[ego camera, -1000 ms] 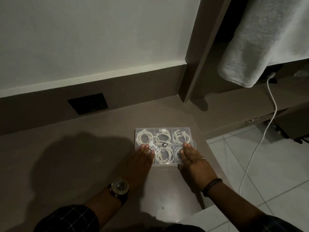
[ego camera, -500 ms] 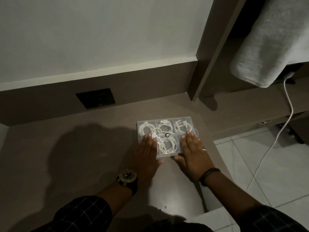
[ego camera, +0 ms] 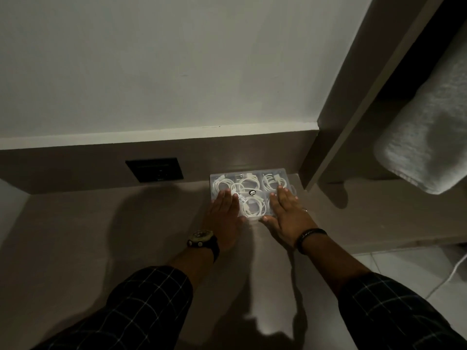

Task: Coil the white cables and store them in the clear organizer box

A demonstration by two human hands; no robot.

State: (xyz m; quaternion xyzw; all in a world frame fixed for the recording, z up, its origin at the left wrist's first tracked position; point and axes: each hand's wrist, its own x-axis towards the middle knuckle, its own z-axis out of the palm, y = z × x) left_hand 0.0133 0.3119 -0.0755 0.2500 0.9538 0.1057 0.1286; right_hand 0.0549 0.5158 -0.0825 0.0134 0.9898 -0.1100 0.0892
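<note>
The clear organizer box [ego camera: 252, 176] lies flat on the brown desk [ego camera: 126, 236], its far edge against the back panel. Its lid is closed, and coiled white cables [ego camera: 254, 208] show through in several compartments. My left hand [ego camera: 225, 215] lies flat with fingers spread on the box's left near part. My right hand [ego camera: 288, 213] lies flat on its right near part, thumb at the front edge. Neither hand grips anything.
A black wall socket [ego camera: 155, 170] sits in the back panel left of the box. A brown upright post [ego camera: 336, 137] rises right of the box. A grey towel [ego camera: 429, 137] hangs at right. A white cord [ego camera: 457, 271] trails over the tiled floor.
Both hands have pushed the box away from me across the desk until it reached the back panel. The camera view has shifted with them.
</note>
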